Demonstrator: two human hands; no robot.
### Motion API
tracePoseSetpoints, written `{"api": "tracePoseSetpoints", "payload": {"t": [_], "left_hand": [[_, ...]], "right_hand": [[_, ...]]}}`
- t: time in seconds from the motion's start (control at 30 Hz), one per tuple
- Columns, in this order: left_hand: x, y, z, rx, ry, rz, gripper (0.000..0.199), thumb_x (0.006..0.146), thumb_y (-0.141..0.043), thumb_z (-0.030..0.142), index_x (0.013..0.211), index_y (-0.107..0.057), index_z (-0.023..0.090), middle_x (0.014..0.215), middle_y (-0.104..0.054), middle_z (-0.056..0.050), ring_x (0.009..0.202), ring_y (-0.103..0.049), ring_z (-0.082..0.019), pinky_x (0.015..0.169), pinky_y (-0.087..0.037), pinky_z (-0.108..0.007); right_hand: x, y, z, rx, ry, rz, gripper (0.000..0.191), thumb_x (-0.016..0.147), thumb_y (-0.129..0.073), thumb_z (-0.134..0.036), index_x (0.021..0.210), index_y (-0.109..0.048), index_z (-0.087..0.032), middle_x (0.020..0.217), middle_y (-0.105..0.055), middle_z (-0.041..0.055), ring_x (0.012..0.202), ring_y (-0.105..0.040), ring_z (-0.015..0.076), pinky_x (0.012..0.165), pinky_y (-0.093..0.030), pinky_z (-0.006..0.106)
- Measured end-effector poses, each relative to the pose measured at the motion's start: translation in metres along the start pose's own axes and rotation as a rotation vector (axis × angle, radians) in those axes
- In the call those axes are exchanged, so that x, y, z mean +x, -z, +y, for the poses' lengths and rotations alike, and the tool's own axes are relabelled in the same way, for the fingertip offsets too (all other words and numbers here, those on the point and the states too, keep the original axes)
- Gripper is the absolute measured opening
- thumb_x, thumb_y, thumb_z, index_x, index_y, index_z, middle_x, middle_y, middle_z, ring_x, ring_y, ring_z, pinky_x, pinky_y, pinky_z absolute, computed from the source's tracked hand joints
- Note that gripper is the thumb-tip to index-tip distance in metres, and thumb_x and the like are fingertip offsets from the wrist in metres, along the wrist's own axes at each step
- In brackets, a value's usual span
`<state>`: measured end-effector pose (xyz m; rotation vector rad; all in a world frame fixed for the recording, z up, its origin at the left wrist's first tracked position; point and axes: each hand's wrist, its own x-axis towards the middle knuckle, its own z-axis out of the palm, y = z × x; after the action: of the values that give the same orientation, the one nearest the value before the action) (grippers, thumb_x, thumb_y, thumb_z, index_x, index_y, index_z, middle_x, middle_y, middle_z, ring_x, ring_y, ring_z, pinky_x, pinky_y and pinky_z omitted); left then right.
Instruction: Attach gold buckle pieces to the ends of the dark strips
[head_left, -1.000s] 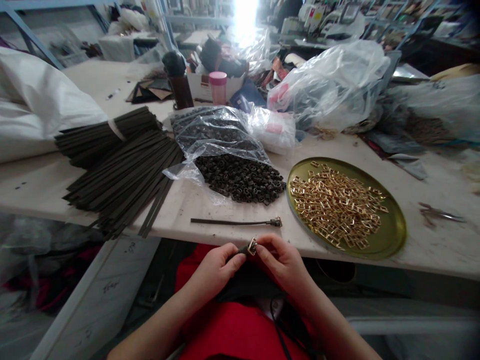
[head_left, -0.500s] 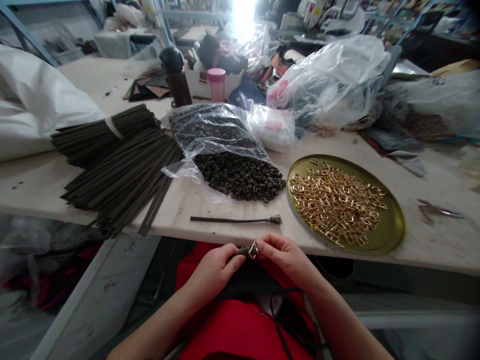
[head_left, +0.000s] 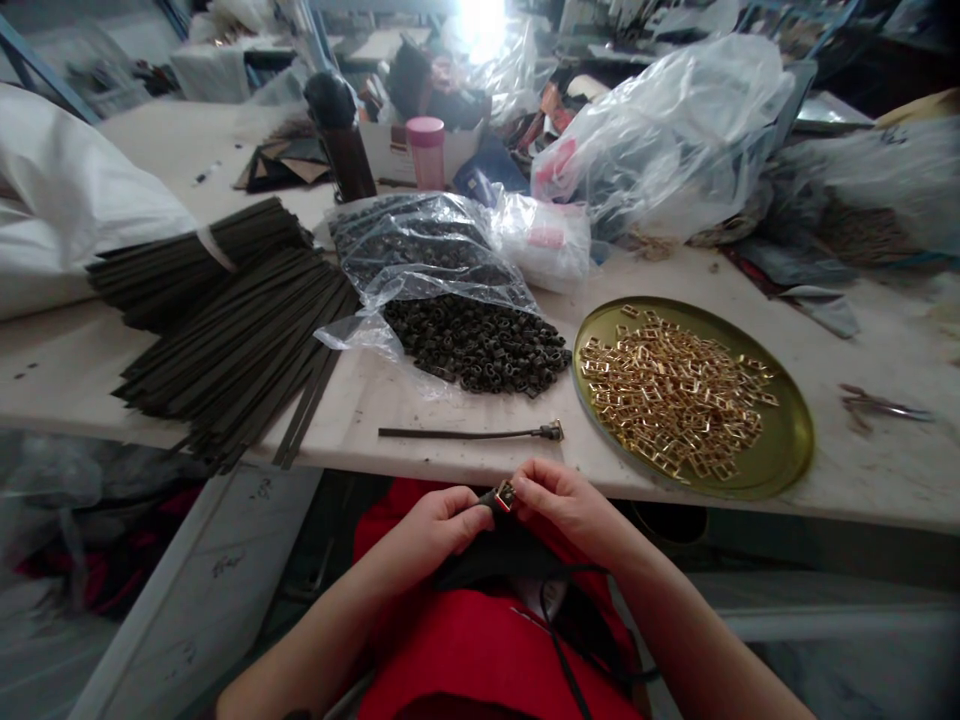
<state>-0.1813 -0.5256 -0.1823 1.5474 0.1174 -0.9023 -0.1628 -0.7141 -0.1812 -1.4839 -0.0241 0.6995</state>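
Left of the round tray (head_left: pixel 791 440) and nearer the person, the left hand (head_left: pixel 442 520) pinched a dark strap (head_left: pixel 487 499) close behind its gold buckle (head_left: pixel 504 496); the right hand (head_left: pixel 559 492) pinched at the buckle's far side. The strap looked light and bendy, the buckle stiff and perhaps slippery, best gripped by its edges.

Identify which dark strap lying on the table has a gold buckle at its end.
The lone strap near the front edge of the table, its gold buckle toward the round tray; the straps piled at left show no buckle.
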Motion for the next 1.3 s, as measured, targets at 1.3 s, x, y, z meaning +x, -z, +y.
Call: {"api": "tracePoseSetpoints", "payload": {"t": [1.3], "left_hand": [[-0.011, -0.001, 0.009, 0.281, -0.166, 0.128, 0.03, 0.08, -0.047, 0.039, 0.061, -0.041, 0.017, 0.059, -0.038, 0.005, 0.054, -0.033, -0.009, 0.047, -0.024, -0.02]], "right_hand": [[0.001, 0.006, 0.006, -0.802, 0.269, 0.519, 0.008, 0.078, -0.047, -0.023, 0.072, -0.051, -0.02, 0.064, -0.058, 0.0012, 0.06, -0.054, 0.0157, 0.059, -0.038, 0.027]]}}
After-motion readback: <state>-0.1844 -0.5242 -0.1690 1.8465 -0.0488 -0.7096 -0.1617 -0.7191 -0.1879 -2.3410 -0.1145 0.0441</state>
